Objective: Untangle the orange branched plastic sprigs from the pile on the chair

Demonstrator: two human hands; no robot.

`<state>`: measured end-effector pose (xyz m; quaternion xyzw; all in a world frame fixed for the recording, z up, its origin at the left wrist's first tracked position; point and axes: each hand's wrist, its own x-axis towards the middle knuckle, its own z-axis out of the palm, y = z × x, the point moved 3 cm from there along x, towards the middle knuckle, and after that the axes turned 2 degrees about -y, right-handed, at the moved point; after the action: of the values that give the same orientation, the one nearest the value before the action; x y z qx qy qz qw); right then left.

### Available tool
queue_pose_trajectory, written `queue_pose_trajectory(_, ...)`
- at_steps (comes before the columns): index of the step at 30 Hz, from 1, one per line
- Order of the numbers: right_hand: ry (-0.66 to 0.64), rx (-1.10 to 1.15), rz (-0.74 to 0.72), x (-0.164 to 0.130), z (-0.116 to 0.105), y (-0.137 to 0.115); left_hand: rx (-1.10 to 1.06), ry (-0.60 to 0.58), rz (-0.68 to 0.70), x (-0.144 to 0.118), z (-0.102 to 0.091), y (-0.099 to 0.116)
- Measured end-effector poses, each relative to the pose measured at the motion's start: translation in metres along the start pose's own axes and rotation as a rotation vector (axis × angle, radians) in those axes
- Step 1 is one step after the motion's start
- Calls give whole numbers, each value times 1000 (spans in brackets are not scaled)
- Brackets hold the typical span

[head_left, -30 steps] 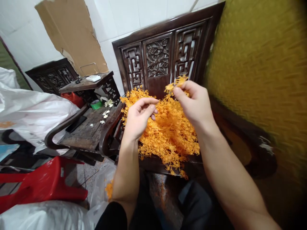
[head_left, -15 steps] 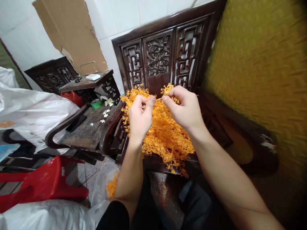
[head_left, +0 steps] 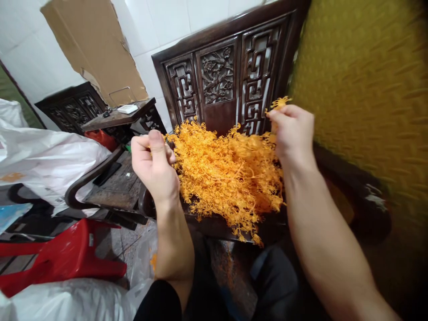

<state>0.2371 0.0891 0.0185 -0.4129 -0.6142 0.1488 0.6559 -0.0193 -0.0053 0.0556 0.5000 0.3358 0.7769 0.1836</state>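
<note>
A big heap of orange plastic flower pieces (head_left: 227,174) lies on the seat of a dark carved wooden chair (head_left: 219,118). To the right of the heap and above it, my right hand (head_left: 294,133) is closed, pinching an orange plastic flower piece (head_left: 280,103) that sticks out past the fingertips. My left hand (head_left: 155,167) is raised at the heap's left edge, thumb up and fingers curled together. Whatever those fingers hold, if anything, is hidden.
On the left, a second wooden chair (head_left: 113,191) carries a dark phone-like slab (head_left: 107,174). A red plastic stool (head_left: 80,254) and white bags (head_left: 50,151) stand nearby. Cardboard (head_left: 96,49) leans on the tiled wall, and a yellow textured surface (head_left: 364,89) rises at right.
My hands have moved apart from close together above the heap, the left going left and the right going up and right with the orange flower piece.
</note>
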Motion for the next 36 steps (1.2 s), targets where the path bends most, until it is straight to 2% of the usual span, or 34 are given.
queue_pose_trajectory(1,85,39,110,1,-9,2,-65,-26,-68,3,0,0)
queue_pose_trajectory(2,79,62,146,-1,-12,-2,-124,-76,-151,4,3,-2)
queue_pose_trajectory(3,2,63,126,-5,-10,-13,-179,-138,-239,4,8,-6)
queue_pose_trajectory(6,-344,-39,-24,-25,12,-53,-324,-302,-457,-1,24,-25)
queue_pose_trajectory(9,-508,-110,-133,-39,32,-76,-376,-456,-586,-7,32,-44)
queue_pose_trajectory(11,-560,-144,-153,-42,39,-79,-301,-536,-586,-9,32,-52)
queue_pose_trajectory(14,-601,-164,-160,-42,43,-75,-72,-591,-405,-6,27,-55)
queue_pose_trajectory(17,-611,-165,-167,-42,43,-74,103,-553,-214,-3,23,-51)
queue_pose_trajectory(22,-586,-107,-140,-44,46,-82,133,-413,-93,-10,28,-46)
queue_pose_trajectory(25,-558,-124,-77,-45,45,-83,88,-321,-80,-8,27,-44)
queue_pose_trajectory(29,-658,-226,5,-46,39,-71,-119,-10,-172,15,-2,-38)
queue_pose_trajectory(30,-661,-221,20,-46,37,-68,-161,26,-202,20,-9,-35)
queue_pose_trajectory(33,-591,-111,3,-43,28,-64,-214,-56,-295,24,-16,-29)
queue_pose_trajectory(36,-556,10,-41,-41,24,-70,-249,-158,-335,15,-6,-27)
